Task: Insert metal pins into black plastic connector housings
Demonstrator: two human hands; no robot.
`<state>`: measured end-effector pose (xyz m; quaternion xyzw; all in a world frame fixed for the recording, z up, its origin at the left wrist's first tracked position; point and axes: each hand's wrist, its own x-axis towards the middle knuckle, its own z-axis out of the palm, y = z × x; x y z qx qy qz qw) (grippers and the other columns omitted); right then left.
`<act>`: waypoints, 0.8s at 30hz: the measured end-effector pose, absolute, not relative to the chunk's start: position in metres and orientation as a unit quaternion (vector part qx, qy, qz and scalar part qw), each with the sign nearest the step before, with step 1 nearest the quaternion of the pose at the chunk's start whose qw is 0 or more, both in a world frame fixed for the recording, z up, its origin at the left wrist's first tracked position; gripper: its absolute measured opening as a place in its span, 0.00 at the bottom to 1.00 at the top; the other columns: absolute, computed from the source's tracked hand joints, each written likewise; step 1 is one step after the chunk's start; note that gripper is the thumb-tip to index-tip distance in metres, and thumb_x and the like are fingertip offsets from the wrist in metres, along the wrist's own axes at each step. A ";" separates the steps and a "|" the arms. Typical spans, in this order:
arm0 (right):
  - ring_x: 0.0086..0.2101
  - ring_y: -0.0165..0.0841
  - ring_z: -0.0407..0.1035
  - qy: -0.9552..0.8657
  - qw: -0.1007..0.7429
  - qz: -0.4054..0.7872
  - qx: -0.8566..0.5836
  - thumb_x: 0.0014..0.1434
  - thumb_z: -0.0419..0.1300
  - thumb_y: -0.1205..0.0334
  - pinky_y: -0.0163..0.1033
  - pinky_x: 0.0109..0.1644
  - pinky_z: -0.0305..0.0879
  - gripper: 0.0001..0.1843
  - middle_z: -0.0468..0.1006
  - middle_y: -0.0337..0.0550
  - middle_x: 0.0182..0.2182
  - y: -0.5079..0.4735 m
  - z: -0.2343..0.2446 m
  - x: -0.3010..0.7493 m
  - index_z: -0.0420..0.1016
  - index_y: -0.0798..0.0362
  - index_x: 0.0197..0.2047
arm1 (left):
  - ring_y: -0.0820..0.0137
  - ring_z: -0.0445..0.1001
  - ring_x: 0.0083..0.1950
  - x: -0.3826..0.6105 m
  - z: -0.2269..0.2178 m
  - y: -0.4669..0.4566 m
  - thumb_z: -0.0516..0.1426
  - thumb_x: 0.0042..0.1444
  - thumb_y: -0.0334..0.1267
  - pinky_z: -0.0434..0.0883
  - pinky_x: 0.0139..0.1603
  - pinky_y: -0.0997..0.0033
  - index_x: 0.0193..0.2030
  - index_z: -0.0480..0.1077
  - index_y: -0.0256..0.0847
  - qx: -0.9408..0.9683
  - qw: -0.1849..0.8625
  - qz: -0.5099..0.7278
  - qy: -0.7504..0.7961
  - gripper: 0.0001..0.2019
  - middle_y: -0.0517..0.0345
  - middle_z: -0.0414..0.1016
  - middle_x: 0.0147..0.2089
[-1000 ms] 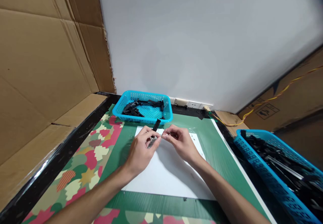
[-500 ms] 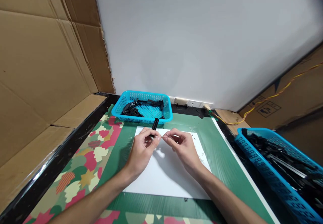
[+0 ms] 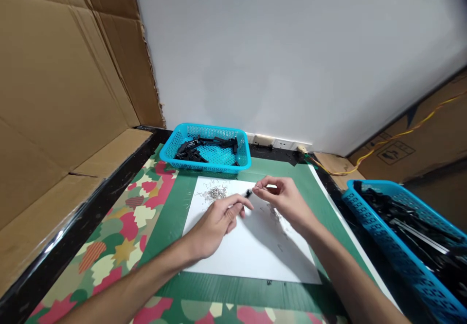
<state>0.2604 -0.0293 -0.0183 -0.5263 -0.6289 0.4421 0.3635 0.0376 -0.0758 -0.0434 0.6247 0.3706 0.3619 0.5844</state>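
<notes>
My left hand [image 3: 222, 219] is over the white sheet [image 3: 248, 256], fingers curled, back turned towards me. A short black plastic piece [image 3: 248, 193] shows just beyond its index finger; the grip is mostly hidden. Opposite, my right hand [image 3: 280, 195] pinches thumb and forefinger together close to the black piece. Whatever is between those fingertips is too small to make out. Behind my left hand, a pile of tiny thin wire-like metal parts [image 3: 216, 194] lies on the sheet. More such parts [image 3: 279, 219] are scattered under my right hand.
A blue basket [image 3: 204, 169] with black plastic pieces [image 3: 191, 151] stands at the back. Another blue basket [image 3: 386, 236], full of black parts, is on the right. Cardboard [image 3: 69, 71] walls the left side. Sockets [image 3: 282, 143] and a yellow cable [image 3: 359, 161] lie along the wall.
My left hand has turned over and shifted right and down, tilting the black piece from upright. My right hand has moved right. The metal pile behind the left hand now shows.
</notes>
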 end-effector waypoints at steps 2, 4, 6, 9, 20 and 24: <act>0.28 0.31 0.67 -0.648 0.307 0.446 -0.536 0.58 0.72 0.50 0.36 0.30 0.58 0.16 0.80 0.44 0.31 -0.026 -0.012 0.277 0.82 0.56 0.33 | 0.72 0.64 0.31 0.039 -0.043 -0.080 0.53 0.74 0.46 0.62 0.33 0.72 0.59 0.74 0.46 0.659 0.574 0.321 0.366 0.15 0.58 0.73 0.39; 0.25 0.30 0.65 -0.660 0.259 0.439 -0.552 0.59 0.71 0.50 0.35 0.28 0.55 0.16 0.79 0.43 0.28 -0.026 -0.011 0.290 0.83 0.56 0.34 | 0.69 0.71 0.37 0.041 -0.045 -0.082 0.56 0.71 0.40 0.67 0.40 0.70 0.59 0.72 0.47 0.676 0.555 0.307 0.375 0.13 0.59 0.73 0.36; 0.24 0.30 0.64 -0.666 0.225 0.437 -0.561 0.59 0.70 0.51 0.35 0.26 0.53 0.15 0.79 0.42 0.25 -0.028 -0.014 0.296 0.83 0.56 0.34 | 0.67 0.74 0.39 0.044 -0.048 -0.082 0.57 0.69 0.38 0.69 0.44 0.68 0.56 0.71 0.45 0.665 0.565 0.307 0.380 0.11 0.60 0.74 0.36; 0.23 0.31 0.65 -0.682 0.200 0.438 -0.550 0.60 0.69 0.53 0.36 0.25 0.55 0.13 0.80 0.43 0.25 -0.030 -0.021 0.295 0.84 0.55 0.33 | 0.65 0.78 0.40 0.046 -0.053 -0.080 0.58 0.68 0.39 0.71 0.45 0.66 0.49 0.69 0.44 0.640 0.595 0.310 0.374 0.06 0.58 0.77 0.36; 0.30 0.36 0.72 -0.744 0.217 0.362 -0.519 0.60 0.67 0.59 0.40 0.35 0.67 0.08 0.86 0.46 0.32 -0.029 -0.038 0.285 0.85 0.53 0.31 | 0.66 0.78 0.40 0.046 -0.053 -0.080 0.60 0.68 0.39 0.74 0.45 0.65 0.42 0.70 0.42 0.639 0.599 0.312 0.367 0.05 0.56 0.78 0.36; 0.28 0.34 0.70 -0.748 0.219 0.339 -0.526 0.61 0.66 0.59 0.40 0.32 0.64 0.09 0.85 0.46 0.31 -0.034 -0.037 0.284 0.85 0.53 0.33 | 0.67 0.77 0.39 0.045 -0.053 -0.079 0.59 0.67 0.37 0.73 0.44 0.65 0.42 0.69 0.42 0.636 0.601 0.318 0.364 0.04 0.56 0.78 0.35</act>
